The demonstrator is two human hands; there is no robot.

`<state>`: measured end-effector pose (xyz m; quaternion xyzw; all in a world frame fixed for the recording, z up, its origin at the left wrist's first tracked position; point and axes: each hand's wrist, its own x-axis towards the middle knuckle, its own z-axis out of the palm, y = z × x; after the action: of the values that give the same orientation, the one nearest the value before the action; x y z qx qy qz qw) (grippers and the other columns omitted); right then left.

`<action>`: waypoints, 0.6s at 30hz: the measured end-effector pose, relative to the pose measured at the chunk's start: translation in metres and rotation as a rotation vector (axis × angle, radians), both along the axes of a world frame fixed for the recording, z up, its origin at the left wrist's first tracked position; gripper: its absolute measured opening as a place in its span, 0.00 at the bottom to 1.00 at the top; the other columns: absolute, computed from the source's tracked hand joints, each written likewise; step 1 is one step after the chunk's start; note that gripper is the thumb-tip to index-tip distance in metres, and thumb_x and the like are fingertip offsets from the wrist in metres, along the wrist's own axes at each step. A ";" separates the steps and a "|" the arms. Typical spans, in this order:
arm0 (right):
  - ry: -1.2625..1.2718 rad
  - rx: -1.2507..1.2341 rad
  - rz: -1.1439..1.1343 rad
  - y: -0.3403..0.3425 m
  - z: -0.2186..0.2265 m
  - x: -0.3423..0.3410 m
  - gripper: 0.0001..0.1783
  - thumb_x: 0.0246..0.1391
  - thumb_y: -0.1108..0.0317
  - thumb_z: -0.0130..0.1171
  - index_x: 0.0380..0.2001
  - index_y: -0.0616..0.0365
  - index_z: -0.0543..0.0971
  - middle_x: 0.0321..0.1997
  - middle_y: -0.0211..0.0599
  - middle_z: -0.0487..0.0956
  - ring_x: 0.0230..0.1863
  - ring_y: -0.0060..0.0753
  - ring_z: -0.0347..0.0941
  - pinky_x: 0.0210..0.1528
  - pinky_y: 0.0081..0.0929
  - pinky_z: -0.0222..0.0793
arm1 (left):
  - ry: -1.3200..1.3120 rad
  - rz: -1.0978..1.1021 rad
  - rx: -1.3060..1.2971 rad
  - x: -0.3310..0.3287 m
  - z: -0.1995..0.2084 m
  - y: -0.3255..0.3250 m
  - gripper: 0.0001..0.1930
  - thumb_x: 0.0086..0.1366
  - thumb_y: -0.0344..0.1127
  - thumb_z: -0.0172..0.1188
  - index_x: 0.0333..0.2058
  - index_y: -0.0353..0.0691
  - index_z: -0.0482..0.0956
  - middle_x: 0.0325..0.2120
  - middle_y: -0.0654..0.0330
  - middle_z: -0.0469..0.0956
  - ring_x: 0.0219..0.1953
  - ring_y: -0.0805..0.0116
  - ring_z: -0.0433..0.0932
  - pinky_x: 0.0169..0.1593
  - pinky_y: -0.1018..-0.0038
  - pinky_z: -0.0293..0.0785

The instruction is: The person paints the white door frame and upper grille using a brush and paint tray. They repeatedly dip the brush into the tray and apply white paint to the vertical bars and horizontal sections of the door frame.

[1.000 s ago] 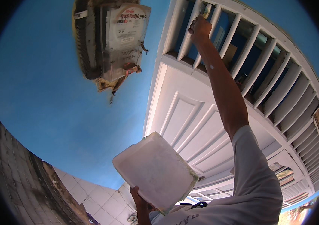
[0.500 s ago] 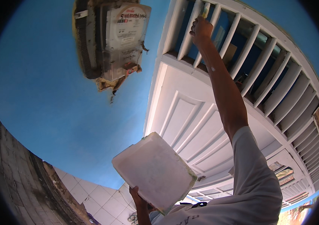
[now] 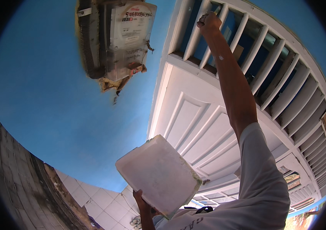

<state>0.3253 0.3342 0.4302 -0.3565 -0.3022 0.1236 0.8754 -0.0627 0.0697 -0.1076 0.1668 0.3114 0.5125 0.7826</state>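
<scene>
The right hand, at about one o'clock, was fisted on a brush against the white slats, while the left hand, down at six, gripped the tray.

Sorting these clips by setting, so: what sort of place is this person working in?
Probably a house entrance or porch: a white panelled door with a slatted vent above, a blue wall carrying a utility meter box, and a tiled floor.
</scene>
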 end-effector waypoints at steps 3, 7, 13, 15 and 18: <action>-0.153 -0.022 -0.083 -0.010 -0.026 -0.011 0.14 0.66 0.64 0.47 0.24 0.53 0.67 0.15 0.25 0.61 0.12 0.20 0.55 0.15 0.26 0.47 | -0.013 -0.018 0.009 0.000 -0.002 0.000 0.38 0.54 0.47 0.56 0.62 0.36 0.62 0.50 0.51 0.72 0.53 0.52 0.74 0.54 0.57 0.75; -0.222 -0.008 -0.076 -0.022 -0.054 -0.021 0.12 0.64 0.64 0.48 0.26 0.52 0.68 0.16 0.24 0.61 0.12 0.19 0.54 0.14 0.24 0.47 | -0.007 0.001 0.030 0.000 0.002 0.002 0.38 0.54 0.47 0.57 0.62 0.37 0.62 0.50 0.51 0.72 0.54 0.52 0.73 0.54 0.57 0.74; -0.147 -0.033 0.057 -0.019 -0.038 -0.009 0.10 0.65 0.64 0.47 0.29 0.53 0.69 0.17 0.22 0.62 0.12 0.17 0.52 0.14 0.23 0.47 | 0.000 0.008 0.045 -0.001 0.006 0.002 0.38 0.52 0.46 0.57 0.62 0.35 0.62 0.49 0.52 0.72 0.52 0.53 0.74 0.54 0.58 0.74; -0.223 -0.047 0.029 -0.024 -0.040 -0.025 0.10 0.65 0.64 0.48 0.29 0.54 0.69 0.18 0.21 0.62 0.12 0.16 0.52 0.14 0.23 0.47 | -0.002 0.025 0.046 0.000 0.003 0.001 0.38 0.52 0.46 0.57 0.62 0.35 0.62 0.49 0.51 0.72 0.52 0.53 0.74 0.54 0.58 0.74; -0.411 -0.084 -0.003 -0.037 -0.068 -0.063 0.10 0.65 0.63 0.51 0.31 0.56 0.72 0.18 0.21 0.62 0.12 0.14 0.51 0.14 0.22 0.48 | -0.011 0.057 0.028 0.000 -0.002 0.001 0.39 0.51 0.45 0.57 0.61 0.34 0.62 0.49 0.51 0.72 0.52 0.52 0.74 0.54 0.57 0.74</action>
<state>0.2625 0.2974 0.3622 -0.4108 -0.4687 0.0595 0.7798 -0.0629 0.0709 -0.1094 0.1659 0.3044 0.5401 0.7669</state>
